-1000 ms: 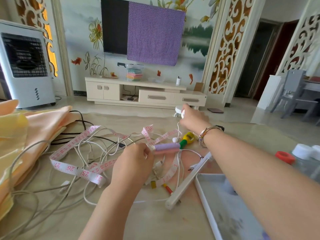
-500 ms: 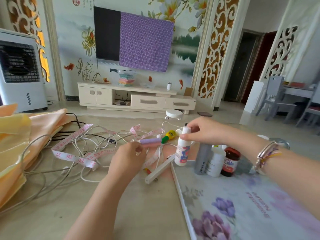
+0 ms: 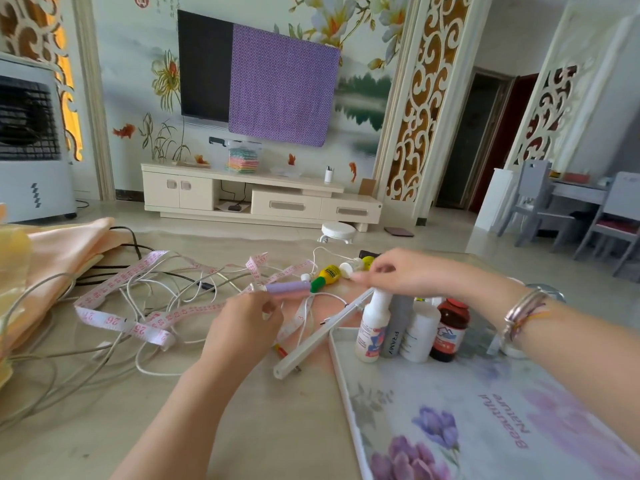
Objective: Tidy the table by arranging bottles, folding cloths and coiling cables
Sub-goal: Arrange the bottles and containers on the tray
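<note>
Your left hand pinched a purple tube just left of the tray, amid tangled cables and a tape. Your right hand hovered above the four bottles standing in the tray's far corner, fingers loosely curled, gripping nothing I could see.

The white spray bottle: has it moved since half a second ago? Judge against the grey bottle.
Yes. The white spray bottle now stands on the tray close beside the grey bottle, released; earlier it stood further left, gripped.
</note>
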{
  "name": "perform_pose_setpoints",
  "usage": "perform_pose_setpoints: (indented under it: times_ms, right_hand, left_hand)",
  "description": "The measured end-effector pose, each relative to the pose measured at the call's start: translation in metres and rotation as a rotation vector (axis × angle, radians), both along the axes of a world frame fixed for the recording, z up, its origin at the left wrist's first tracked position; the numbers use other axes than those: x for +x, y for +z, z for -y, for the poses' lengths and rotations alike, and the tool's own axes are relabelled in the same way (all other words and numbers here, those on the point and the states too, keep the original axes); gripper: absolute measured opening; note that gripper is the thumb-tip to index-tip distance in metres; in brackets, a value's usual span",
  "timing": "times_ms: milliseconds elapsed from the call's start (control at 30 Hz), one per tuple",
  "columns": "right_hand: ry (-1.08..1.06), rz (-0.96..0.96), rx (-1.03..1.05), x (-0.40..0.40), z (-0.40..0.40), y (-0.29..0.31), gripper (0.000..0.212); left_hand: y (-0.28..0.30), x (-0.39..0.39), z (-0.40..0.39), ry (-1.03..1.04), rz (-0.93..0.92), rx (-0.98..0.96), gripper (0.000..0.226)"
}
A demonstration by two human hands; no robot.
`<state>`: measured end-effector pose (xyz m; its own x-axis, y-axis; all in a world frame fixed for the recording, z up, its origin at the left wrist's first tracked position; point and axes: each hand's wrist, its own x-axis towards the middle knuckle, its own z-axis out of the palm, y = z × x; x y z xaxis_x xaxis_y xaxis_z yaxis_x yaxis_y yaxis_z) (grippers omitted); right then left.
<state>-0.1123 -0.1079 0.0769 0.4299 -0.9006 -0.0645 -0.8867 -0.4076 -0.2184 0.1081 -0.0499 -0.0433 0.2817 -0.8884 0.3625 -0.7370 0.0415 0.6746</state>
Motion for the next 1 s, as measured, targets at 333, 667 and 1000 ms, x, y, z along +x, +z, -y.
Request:
perform_pose_setpoints:
  times_ms: [333,667,1000]
  right_hand:
    - [0.034,-0.273,-0.091,0.032,0.096,0.009,0.035]
    - [0.426,-0.346,-0.077,0.068,0.133,-0.044,0.043]
    - [0.651,-0.526,-0.324,0.081,0.136,-0.058,0.016]
  left_hand:
    - [-0.002,0.005,0.007,0.048,0.051,-0.024,0.014]
    - [-0.006,0.004,0.024,0.062,0.096,-0.022,0.016]
    - [-0.004,0.003,0.020,0.082,0.108,-0.009,0.019]
